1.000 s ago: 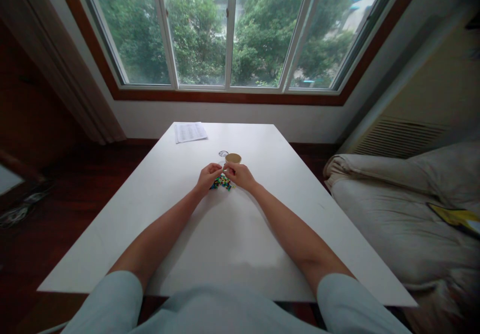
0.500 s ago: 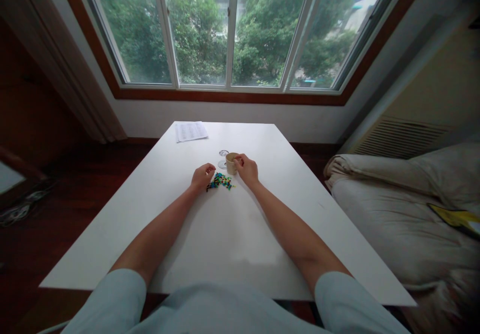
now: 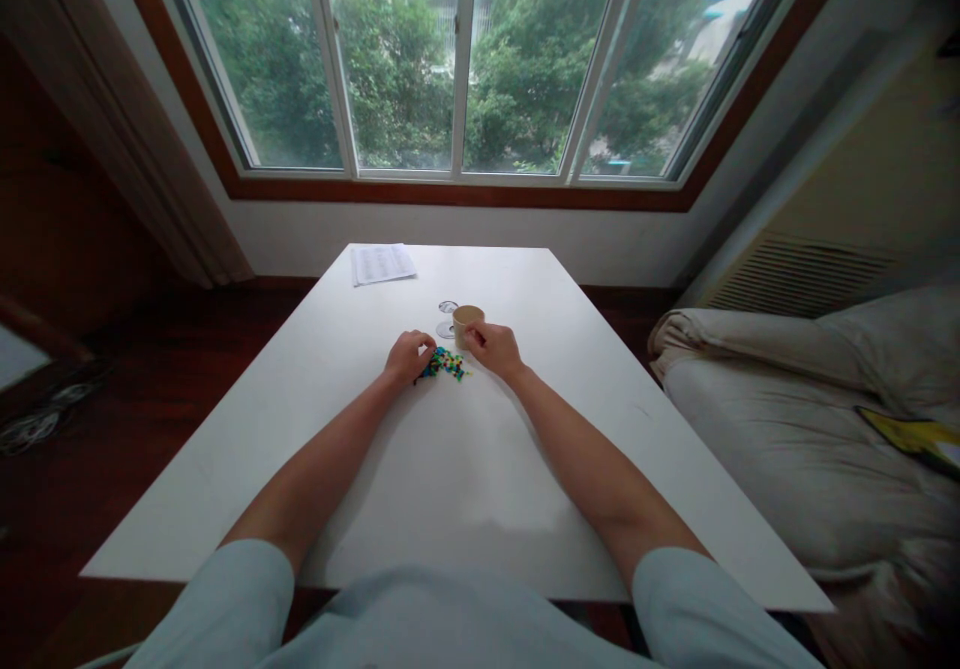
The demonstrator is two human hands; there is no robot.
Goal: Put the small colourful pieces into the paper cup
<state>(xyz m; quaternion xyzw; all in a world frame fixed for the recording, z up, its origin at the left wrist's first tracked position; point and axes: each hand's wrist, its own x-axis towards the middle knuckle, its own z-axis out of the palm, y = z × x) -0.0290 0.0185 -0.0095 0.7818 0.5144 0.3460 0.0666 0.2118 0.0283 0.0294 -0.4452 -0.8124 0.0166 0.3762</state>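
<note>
A small heap of multicoloured beads (image 3: 450,363), in green, yellow, blue and dark tones, is spread on the white table (image 3: 465,469). At its left edge is my left hand (image 3: 407,357), fingers curled in and fingertips at the beads; anything pinched there is too small to see. Just behind the heap stands an upright tan cup (image 3: 469,316). My right hand (image 3: 496,349) is in front of the cup's right side, below the rim, with thumb and fingers pressed together. Whether a bead is between them is hidden. The cup's contents cannot be seen.
Two clear round pieces, perhaps lids (image 3: 445,330), lie left of the cup. Printed paper sheets (image 3: 382,263) rest at the table's far left corner. To the right is a pale sofa (image 3: 742,429); a window (image 3: 457,69) is beyond the table.
My right hand has come down from the cup's rim to below it, a little nearer to me. My left hand has shifted slightly right, onto the edge of the beads.
</note>
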